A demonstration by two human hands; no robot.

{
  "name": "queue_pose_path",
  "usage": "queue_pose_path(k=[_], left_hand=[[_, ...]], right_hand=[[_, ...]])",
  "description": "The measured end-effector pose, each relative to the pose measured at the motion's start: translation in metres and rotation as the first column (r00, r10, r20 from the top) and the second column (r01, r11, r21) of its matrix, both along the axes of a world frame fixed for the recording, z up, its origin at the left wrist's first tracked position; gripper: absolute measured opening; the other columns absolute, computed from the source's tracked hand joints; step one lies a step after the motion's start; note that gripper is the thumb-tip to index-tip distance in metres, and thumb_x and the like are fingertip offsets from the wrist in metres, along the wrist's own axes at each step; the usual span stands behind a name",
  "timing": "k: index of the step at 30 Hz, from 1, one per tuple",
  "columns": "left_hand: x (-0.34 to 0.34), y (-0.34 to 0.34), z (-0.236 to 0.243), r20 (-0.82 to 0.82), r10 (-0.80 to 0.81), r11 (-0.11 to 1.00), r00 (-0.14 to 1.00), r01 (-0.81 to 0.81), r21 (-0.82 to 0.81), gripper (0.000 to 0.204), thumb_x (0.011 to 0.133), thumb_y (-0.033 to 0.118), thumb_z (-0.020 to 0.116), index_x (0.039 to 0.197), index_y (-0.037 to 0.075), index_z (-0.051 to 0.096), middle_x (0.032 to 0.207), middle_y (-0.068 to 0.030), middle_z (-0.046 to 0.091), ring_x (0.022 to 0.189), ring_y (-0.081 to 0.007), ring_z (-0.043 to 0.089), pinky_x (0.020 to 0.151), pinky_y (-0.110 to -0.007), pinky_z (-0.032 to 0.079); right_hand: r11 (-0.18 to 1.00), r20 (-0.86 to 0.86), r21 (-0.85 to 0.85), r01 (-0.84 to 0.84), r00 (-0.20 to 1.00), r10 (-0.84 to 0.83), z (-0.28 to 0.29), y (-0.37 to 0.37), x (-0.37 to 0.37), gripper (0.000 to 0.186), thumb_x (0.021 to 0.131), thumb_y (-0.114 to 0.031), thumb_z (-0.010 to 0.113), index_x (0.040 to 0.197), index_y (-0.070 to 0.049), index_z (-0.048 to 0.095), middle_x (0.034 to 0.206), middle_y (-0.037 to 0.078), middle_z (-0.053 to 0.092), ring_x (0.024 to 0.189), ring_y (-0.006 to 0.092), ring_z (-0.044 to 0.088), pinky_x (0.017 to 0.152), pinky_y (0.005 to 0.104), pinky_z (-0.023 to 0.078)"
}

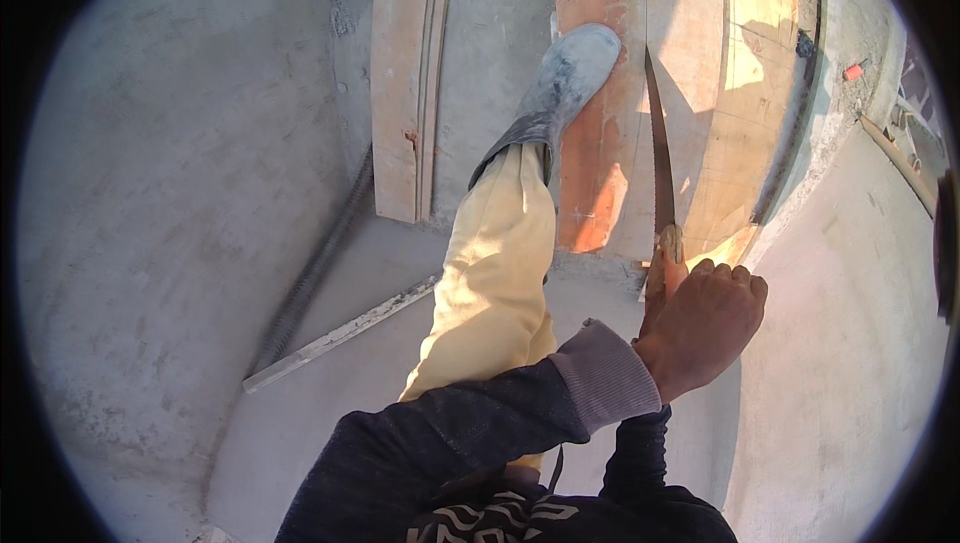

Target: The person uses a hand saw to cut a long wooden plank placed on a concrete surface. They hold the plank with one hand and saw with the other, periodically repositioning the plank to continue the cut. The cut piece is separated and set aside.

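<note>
A handsaw (659, 148) with a long, dark toothed blade points away from me over the wooden boards. My left hand (708, 325) crosses to the right and is closed at the near end of the saw's orange handle (674, 268). Behind it, partly hidden, my right hand (655, 285) wraps the handle, a thumb near the blade's base. Under the blade lies a pale board (625, 208). My grey boot (575, 73) presses on the reddish board (583, 188) left of the saw. Where the teeth meet the wood is hard to tell.
Narrow planks (402, 93) lie to the left of my boot. A pale wooden strip (345, 333) and a dark ribbed tube (318, 263) rest by the concrete wall (180, 193). At right, a red scrap (853, 73) lies on a rough concrete ledge.
</note>
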State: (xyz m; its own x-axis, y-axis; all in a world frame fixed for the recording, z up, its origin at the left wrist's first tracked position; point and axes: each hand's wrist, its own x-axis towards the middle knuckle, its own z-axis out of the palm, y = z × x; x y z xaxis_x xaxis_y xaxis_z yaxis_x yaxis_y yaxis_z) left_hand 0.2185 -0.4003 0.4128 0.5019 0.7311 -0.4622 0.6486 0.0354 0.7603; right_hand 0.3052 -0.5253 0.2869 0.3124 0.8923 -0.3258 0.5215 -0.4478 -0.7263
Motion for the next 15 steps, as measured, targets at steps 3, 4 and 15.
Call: queue_pose_path(k=[3, 4, 15], left_hand=[[0.004, 0.009, 0.007, 0.079, 0.065, 0.995, 0.995, -0.059, -0.074, 0.008, 0.083, 0.007, 0.064, 0.087, 0.001, 0.061, 0.075, -0.011, 0.062, 0.068, -0.0217, 0.063, 0.07, -0.035, 0.051], [0.007, 0.007, 0.01, 0.079, 0.044, 0.996, 0.996, -0.038, -0.075, 0.008, 0.083, 0.007, 0.064, 0.086, 0.001, 0.061, 0.075, -0.0111, 0.062, 0.068, -0.0215, 0.063, 0.07, -0.035, 0.051], [-0.001, -0.009, 0.004, -0.058, -0.055, 0.998, 0.997, 0.054, -0.014, 0.012, 0.088, 0.01, 0.066, 0.088, -0.002, 0.064, 0.07, -0.0073, 0.063, 0.066, -0.017, 0.064, 0.068, -0.031, 0.051]], right_hand=[[0.994, 0.076, 0.072, -0.087, 0.994, 0.082, -0.056, 0.036, 0.009, 0.035, 0.086, -0.009, 0.064, 0.121, -0.003, 0.066, 0.097, 0.017, 0.074, 0.083, 0.0298, 0.074, 0.074, 0.0365, 0.057], [0.985, 0.112, 0.107, -0.137, 0.986, 0.125, -0.092, 0.059, 0.01, 0.035, 0.086, -0.008, 0.065, 0.121, -0.002, 0.066, 0.097, 0.017, 0.075, 0.083, 0.0295, 0.074, 0.074, 0.0363, 0.057], [1.0, -0.001, 0.002, 0.014, 1.0, -0.014, -0.008, -0.002, 0.005, 0.041, 0.088, -0.013, 0.063, 0.129, -0.007, 0.064, 0.109, 0.018, 0.072, 0.096, 0.0311, 0.072, 0.08, 0.0372, 0.056]])
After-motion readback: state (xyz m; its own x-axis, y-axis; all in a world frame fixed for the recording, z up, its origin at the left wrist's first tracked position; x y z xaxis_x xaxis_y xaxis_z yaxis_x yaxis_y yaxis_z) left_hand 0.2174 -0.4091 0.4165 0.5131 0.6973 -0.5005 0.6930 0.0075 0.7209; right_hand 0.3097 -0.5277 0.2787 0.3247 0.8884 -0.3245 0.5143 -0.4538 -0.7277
